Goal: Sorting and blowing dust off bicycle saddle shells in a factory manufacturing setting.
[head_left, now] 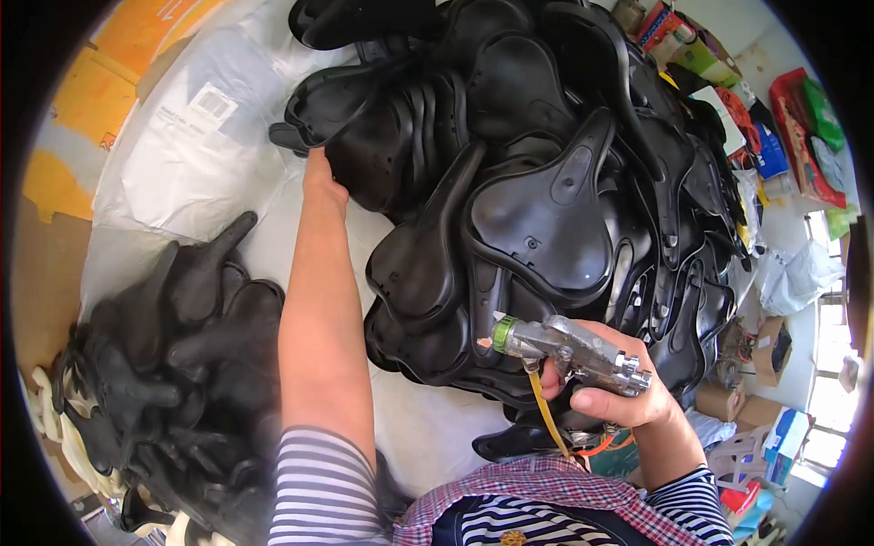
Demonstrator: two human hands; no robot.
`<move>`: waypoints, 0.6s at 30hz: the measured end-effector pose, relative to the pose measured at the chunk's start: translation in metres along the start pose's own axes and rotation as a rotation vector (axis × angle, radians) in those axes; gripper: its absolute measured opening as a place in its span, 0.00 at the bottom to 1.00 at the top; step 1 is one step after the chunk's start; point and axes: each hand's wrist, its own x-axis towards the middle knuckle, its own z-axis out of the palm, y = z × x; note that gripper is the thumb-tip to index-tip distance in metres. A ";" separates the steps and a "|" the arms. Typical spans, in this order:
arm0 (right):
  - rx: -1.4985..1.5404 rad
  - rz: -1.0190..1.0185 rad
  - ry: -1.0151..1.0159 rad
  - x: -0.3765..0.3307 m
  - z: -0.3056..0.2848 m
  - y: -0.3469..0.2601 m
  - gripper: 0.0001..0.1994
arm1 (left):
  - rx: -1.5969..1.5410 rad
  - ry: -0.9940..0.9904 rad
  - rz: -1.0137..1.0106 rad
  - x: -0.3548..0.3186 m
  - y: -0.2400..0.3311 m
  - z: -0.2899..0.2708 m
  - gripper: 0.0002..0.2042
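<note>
My left arm stretches forward, and my left hand (325, 187) meets the near underside of a black saddle-shaped plastic shell (339, 102). That shell hides the fingers, so their grip does not show. In my right hand (628, 405) is a metal spray gun (583, 353) with a green ring near its nozzle, pointing left. The fingers are wrapped around its handle. A yellow hose (544, 409) runs down from the gun. Just beyond the nozzle lies a large heap of similar black saddle shells (546, 227), overlapping and tilted in different directions.
Another heap of dull black saddle shells (150, 364) lies at the lower left. White plastic sheeting (200, 159) is spread beneath and beside the heaps. Cardboard boxes (772, 350), plastic bags (801, 278) and packages crowd the right side. Orange hose (608, 443) shows below my right hand.
</note>
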 end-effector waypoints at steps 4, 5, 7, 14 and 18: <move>-0.001 0.030 0.038 -0.001 -0.004 0.001 0.32 | -0.323 0.091 -0.133 -0.008 -0.013 0.028 0.29; 0.027 0.033 0.047 -0.001 -0.001 0.000 0.32 | -0.323 0.094 -0.130 -0.008 -0.012 0.017 0.29; -0.002 0.025 0.013 0.001 0.006 -0.002 0.32 | -0.252 -0.094 -0.018 -0.011 0.000 -0.011 0.27; -0.111 -0.021 -0.006 0.000 0.008 0.001 0.32 | 0.208 0.062 -0.228 -0.094 0.068 -0.097 0.32; -0.132 -0.052 -0.028 0.001 0.017 0.003 0.31 | 0.772 0.399 0.099 -0.118 0.087 -0.123 0.40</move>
